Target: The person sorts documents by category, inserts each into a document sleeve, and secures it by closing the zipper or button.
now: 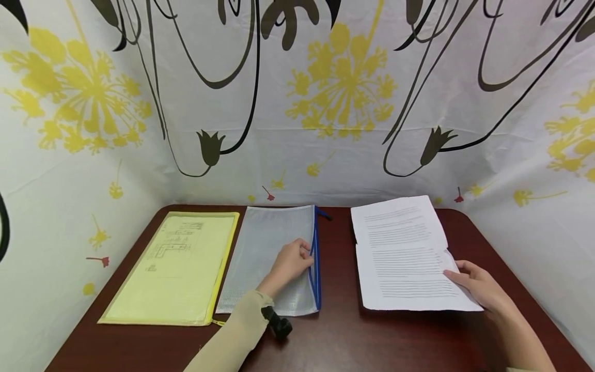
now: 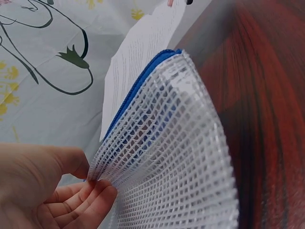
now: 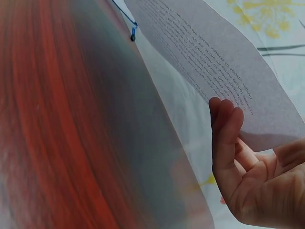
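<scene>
Head view: a dark red table (image 1: 339, 330) holds a yellow pouch (image 1: 174, 268) beside a white mesh pouch (image 1: 267, 253) — its blue-zippered edge pinched by the left hand (image 1: 290, 261). The right hand (image 1: 479, 287) grips the printed sheets (image 1: 402, 253) — lifted at their right edge.

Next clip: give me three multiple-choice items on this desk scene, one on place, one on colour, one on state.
1. Where does the yellow mesh zip pouch lie?
A. left of the white mesh pouch
B. right of the printed sheets
C. under the sheets

2. What colour is the zipper edge of the white mesh zip pouch?
A. red
B. blue
C. green

3. What is the right hand doing?
A. resting flat on bare table
B. making an empty fist
C. lifting the white printed paper sheets

A: leftmost on the table.
B: blue strip by the left hand.
C: fingers under the raised edge.
</scene>
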`<action>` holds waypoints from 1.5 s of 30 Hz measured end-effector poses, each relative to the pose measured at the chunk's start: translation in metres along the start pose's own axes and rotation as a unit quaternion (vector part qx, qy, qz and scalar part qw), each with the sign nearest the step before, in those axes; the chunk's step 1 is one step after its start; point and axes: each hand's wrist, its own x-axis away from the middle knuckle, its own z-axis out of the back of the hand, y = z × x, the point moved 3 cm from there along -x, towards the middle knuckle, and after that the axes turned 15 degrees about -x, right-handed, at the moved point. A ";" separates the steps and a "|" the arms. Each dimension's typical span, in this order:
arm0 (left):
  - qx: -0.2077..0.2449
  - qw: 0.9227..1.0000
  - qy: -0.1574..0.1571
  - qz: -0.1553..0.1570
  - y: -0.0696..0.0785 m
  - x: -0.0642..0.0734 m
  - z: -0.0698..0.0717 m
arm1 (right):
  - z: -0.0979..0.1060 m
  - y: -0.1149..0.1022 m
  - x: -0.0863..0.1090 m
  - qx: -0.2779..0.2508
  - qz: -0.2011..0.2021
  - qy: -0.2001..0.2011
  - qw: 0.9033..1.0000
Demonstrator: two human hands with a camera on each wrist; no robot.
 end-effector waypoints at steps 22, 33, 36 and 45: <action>0.007 1.000 0.002 -0.009 -0.003 0.002 -0.001 | -0.040 -0.020 -0.019 -0.009 0.026 -0.085 0.996; 0.000 1.000 -0.006 0.002 0.003 0.004 0.001 | -0.061 -0.030 -0.028 -0.003 0.033 -0.087 0.996; 0.003 1.000 -0.008 0.003 0.005 0.005 0.002 | -0.066 -0.031 -0.031 -0.007 0.036 -0.085 0.996; -0.008 1.000 -0.002 -0.005 0.008 0.007 0.002 | -0.083 -0.031 -0.036 -0.032 0.027 -0.067 0.997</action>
